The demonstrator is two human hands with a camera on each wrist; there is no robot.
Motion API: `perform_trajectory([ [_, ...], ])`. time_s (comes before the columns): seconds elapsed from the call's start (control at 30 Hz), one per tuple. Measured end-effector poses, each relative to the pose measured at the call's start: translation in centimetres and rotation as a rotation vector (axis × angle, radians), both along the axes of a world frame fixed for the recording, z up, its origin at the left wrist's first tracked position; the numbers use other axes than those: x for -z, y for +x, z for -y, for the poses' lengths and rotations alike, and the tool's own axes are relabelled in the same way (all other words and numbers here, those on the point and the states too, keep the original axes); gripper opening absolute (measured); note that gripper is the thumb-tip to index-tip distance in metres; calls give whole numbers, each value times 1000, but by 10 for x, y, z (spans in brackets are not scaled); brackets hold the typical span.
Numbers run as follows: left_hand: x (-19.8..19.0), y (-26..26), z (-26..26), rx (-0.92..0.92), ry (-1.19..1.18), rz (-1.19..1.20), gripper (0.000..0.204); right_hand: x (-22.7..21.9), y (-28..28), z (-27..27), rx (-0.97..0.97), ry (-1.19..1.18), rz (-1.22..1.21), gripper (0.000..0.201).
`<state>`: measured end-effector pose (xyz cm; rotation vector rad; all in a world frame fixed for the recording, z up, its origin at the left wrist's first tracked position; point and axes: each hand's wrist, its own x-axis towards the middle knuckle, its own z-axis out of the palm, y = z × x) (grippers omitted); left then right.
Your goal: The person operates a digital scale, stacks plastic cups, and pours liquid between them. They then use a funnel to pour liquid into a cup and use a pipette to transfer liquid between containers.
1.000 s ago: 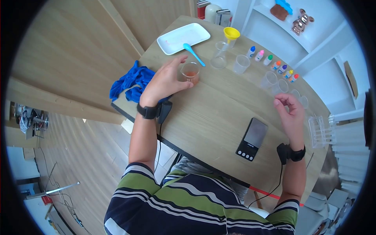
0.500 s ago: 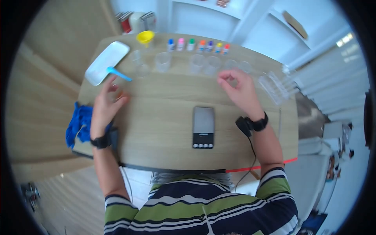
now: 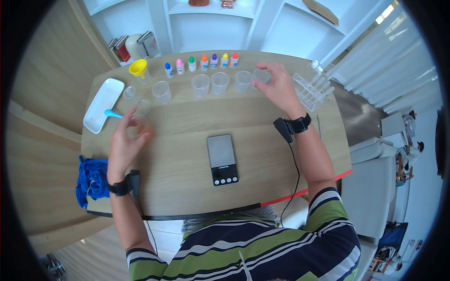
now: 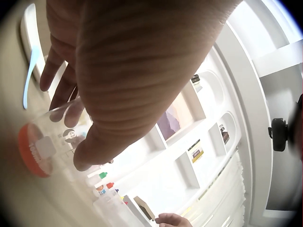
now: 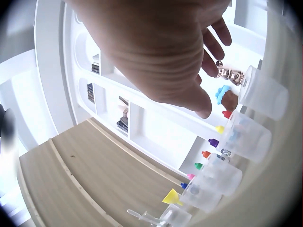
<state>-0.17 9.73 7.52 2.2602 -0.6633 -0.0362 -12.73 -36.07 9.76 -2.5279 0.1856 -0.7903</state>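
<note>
My left hand (image 3: 125,145) is at the left of the table, thumb and fingers curved round a small glass beaker (image 4: 35,153) of orange-red liquid. In the left wrist view the thumb lies on one side of the glass and the fingertips on the other. My right hand (image 3: 280,91) reaches over the far right, its thumb and fingers spread to either side of the rightmost clear plastic cup (image 3: 260,76). In the right wrist view a gap shows between the fingertips and the nearest cup (image 5: 263,93).
More clear cups (image 3: 200,85) stand in a row, with several colour dropper bottles (image 3: 204,62) behind. A glass flask (image 3: 143,107), yellow funnel (image 3: 138,69), white tray (image 3: 112,89) and blue spoon (image 3: 112,114) are left. A scale (image 3: 222,159), blue cloth (image 3: 93,180) and test-tube rack (image 3: 310,91) surround the hands.
My right hand has moved forward from beside the scale to the rightmost cup. The left hand has stayed at the beaker. The head view has swung round to the right.
</note>
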Motion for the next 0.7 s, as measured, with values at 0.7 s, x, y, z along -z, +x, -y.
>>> perform_trajectory([
  [0.7, 22, -1, 27, 176, -135, 16, 96, 16, 116, -98, -389, -179, -406, 66],
])
